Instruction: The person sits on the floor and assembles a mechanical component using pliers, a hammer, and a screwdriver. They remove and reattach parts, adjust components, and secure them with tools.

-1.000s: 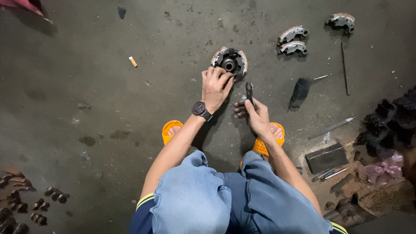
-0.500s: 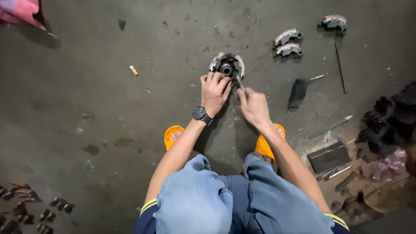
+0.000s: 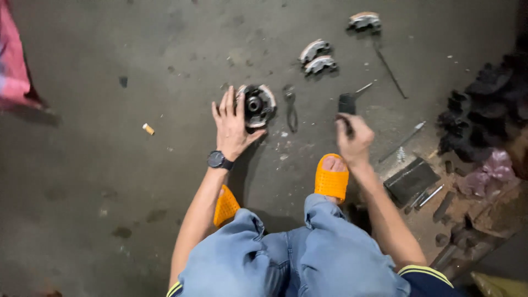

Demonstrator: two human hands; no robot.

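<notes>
1. We are noting, at the left of the frame, a cigarette butt (image 3: 148,128) lying loose on the stained concrete floor (image 3: 99,181); it is sitting well apart from the work.

2. We are finding the left hand (image 3: 231,125) lying open and flat, fingers spread, against the left edge of the round clutch assembly (image 3: 256,104), which is resting on the floor at upper centre. With only a flat palm steadying it, we judge the part could slide or spin away under any sideways force.

3. We are observing pliers (image 3: 290,107) lying free just right of the assembly, near enough to be knocked.

4. We are recording the right hand (image 3: 355,142) closed around the handle of a dark tool (image 3: 347,104) at centre right, above the orange sandal (image 3: 331,179). A slip could bring the tool down on the exposed toes.

5. We are seeing loose brake shoes (image 3: 316,58) at upper centre and scattered metal parts (image 3: 418,184) at the right; they are cluttering the reach zone.

6. Against the frame half a second earlier, we are finding the right hand moved away from the assembly toward the right and now gripping the tool, and the pliers lying on the floor beside the assembly. The left hand is remaining on the assembly.
</notes>
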